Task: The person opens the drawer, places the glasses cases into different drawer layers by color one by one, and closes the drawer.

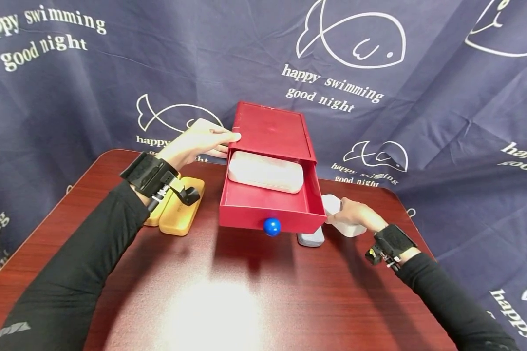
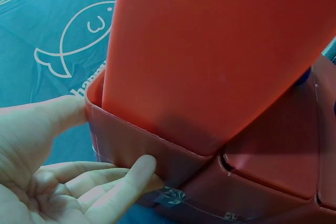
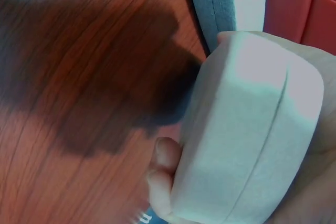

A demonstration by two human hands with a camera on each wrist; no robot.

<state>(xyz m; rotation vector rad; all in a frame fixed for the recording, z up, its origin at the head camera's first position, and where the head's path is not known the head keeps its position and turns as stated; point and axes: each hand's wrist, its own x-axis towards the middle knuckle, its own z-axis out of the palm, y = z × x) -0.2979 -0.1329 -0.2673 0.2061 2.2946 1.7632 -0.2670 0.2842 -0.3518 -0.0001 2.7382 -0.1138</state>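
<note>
A red drawer cabinet [image 1: 272, 126] has its top drawer [image 1: 268, 217], with a round blue knob [image 1: 272, 227], pulled out. At the back of that drawer lies a pale glasses case [image 1: 265, 171]. My left hand [image 1: 199, 139] holds the cabinet at its left edge; in the left wrist view one fingertip [image 2: 144, 165] rests against the red side wall. To the right of the drawer, my right hand [image 1: 353, 214] grips a white glasses case [image 3: 247, 124], with fingers around its sides. Its seam shows as a closed line. Beside it on the table is a grey-blue glasses case [image 1: 310, 238].
Yellow cases [image 1: 182, 207] lie on the table left of the cabinet, partly behind my left wrist. A dark blue cloth [image 1: 254, 44] with white fish and lettering hangs behind. The brown table [image 1: 127, 273] carries a bright glare at its front.
</note>
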